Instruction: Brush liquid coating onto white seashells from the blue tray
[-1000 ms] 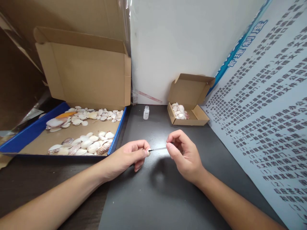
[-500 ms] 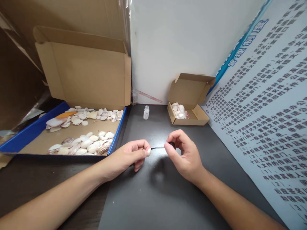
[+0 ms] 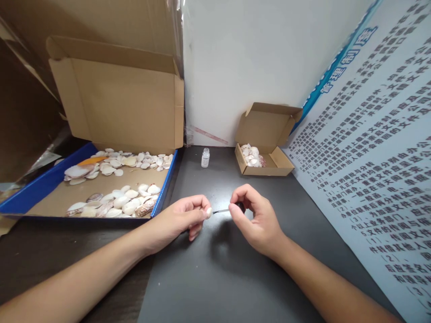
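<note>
My left hand (image 3: 183,220) pinches a small pale shell (image 3: 208,212) between thumb and fingers, low over the dark table (image 3: 215,278). My right hand (image 3: 257,222) grips a thin brush (image 3: 222,211) by its black cap. The brush tip touches the shell. A small clear bottle (image 3: 205,158) with no cap stands behind the hands, near the wall.
A blue tray (image 3: 47,184) with a cardboard floor holds several shells at the left, under an open cardboard lid. A small open cardboard box (image 3: 266,152) with shells sits at the back right. A printed poster (image 3: 377,161) leans along the right side.
My right hand has slid left a little, bringing the brush closer against the shell. My left hand has stayed almost still.
</note>
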